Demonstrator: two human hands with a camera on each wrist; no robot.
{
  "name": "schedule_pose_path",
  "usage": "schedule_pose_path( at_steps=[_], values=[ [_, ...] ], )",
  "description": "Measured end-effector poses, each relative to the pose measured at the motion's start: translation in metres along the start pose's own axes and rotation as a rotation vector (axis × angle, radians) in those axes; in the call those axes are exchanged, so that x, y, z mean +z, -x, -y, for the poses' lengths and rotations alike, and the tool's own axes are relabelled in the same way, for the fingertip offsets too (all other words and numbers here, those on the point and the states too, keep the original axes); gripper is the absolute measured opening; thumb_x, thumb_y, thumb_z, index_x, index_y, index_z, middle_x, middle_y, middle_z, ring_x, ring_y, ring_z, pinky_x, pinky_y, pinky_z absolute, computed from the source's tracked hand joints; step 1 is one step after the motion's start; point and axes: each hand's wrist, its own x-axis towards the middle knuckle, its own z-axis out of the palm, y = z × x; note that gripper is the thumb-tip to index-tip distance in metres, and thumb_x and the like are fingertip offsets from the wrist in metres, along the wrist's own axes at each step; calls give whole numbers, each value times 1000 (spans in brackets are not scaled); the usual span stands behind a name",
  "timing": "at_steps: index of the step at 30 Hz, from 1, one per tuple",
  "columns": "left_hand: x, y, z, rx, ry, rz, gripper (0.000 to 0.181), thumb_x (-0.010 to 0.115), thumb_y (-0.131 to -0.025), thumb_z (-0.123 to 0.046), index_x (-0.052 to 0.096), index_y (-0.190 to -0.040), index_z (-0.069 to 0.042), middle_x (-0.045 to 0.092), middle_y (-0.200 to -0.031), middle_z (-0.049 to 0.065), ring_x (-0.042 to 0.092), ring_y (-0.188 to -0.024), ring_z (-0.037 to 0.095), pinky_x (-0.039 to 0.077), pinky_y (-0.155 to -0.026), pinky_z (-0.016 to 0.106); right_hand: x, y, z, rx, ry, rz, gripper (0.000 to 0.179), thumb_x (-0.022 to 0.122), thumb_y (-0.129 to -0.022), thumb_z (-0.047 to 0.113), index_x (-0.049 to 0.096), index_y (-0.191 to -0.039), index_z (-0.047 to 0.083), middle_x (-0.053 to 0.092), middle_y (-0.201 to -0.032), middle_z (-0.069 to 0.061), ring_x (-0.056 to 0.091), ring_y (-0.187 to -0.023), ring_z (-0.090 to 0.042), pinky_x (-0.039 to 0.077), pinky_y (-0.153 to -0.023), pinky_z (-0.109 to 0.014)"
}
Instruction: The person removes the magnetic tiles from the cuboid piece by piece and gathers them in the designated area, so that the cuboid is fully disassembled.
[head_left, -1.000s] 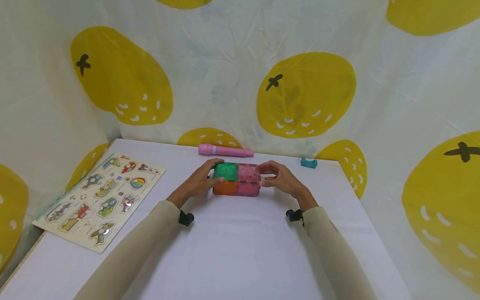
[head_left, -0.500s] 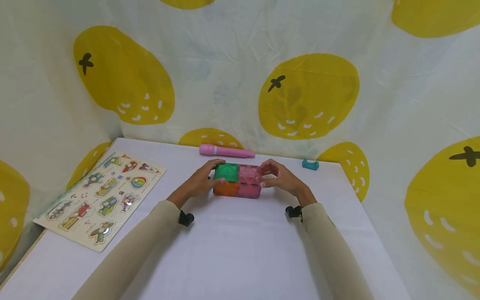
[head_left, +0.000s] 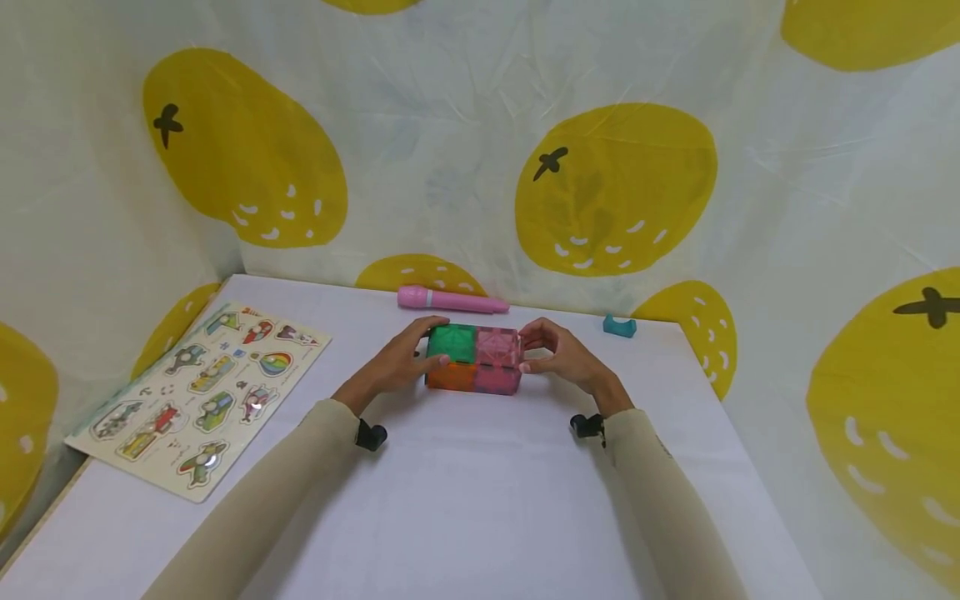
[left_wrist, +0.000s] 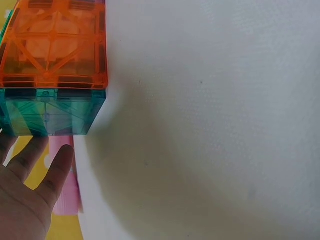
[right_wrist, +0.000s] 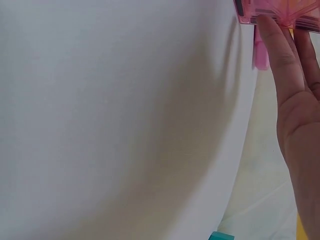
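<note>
Left hand: the left hand presses against the left end of the tile box, thumb on the near orange face, fingers reaching over the far top edge by the green tile; its fingers look nearly straight and lie just beside the box's teal end in the wrist view.
Right hand: the right hand meets the box's right end at the pink tiles, thumb low on the near side, fingers bent over the top corner; a fingertip touches the pink edge in the wrist view.
Grip: the box is held between both hands, each lightly clasping its own end.
Tile box: a low block of see-through coloured tiles, green and pink on top, orange and pink on the near side, resting flat on the table toward its far middle.
Sleeves: beige sleeves cover both forearms, with a small black fitting at each wrist.
Wand: a pink wand lies along the table's far edge, just behind the box and apart from it.
Teal piece: a small teal piece sits near the far right corner, well to the right of the right hand.
Puzzle: a puzzle board with picture pieces lies at the left edge, well apart from the left hand.
Backdrop: a white cloth printed with big yellow fruit hangs behind and beside the table.
</note>
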Motion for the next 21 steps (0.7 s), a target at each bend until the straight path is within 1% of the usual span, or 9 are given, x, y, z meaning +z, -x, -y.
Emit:
schedule_pose_path(
  at_steps=[4,7,12,15,18,19,21],
  values=[
    [1,0,1,4,-2,-6,75,70,-105,-32,30,-166,-19,32,-171,10,37,-156,40,41,-121,64,1,3,-1,-9,-22,-12,58,88,-89,15,56,-137,10,60,-137,-16,58,-131,-38,40,-122,-63],
    [1,0,1,-4,1,-4,74,70,-104,-33,30,-166,-21,32,-171,8,36,-157,38,41,-122,63,0,4,-3,-10,-42,-19,58,87,-89,12,55,-137,9,60,-138,-17,58,-132,-38,40,-122,-63],
    [1,-1,2,-16,13,0,74,70,-105,-32,30,-166,-22,32,-171,6,35,-157,37,41,-122,62,-2,9,-6,-15,-36,-18,59,85,-90,11,54,-140,11,58,-143,-15,58,-136,-37,44,-121,-57],
    [2,-2,3,-18,21,0,74,70,-104,-32,30,-166,-22,32,-171,6,35,-158,37,40,-123,62,-4,14,-7,-36,-18,-7,60,83,-92,10,54,-145,10,59,-146,-15,60,-136,-36,51,-117,-40],
    [1,-1,3,-11,25,0,74,70,-104,-31,30,-166,-20,32,-171,7,36,-157,37,40,-122,62,-6,18,-8,-60,8,-1,62,82,-93,9,53,-149,5,61,-148,-15,60,-137,-35,53,-110,-25],
    [1,-1,2,-8,24,0,75,71,-104,-31,30,-166,-20,32,-171,8,36,-157,37,41,-122,63,-6,20,-8,-65,16,2,64,82,-93,9,52,-150,4,61,-148,-15,60,-138,-35,54,-108,-22],
    [0,0,1,4,24,-3,75,71,-104,-30,31,-166,-18,33,-171,9,36,-157,38,41,-122,63,-7,22,-7,-66,33,1,68,84,-91,9,52,-151,4,61,-149,-15,59,-139,-35,55,-109,-27]
  ],
)
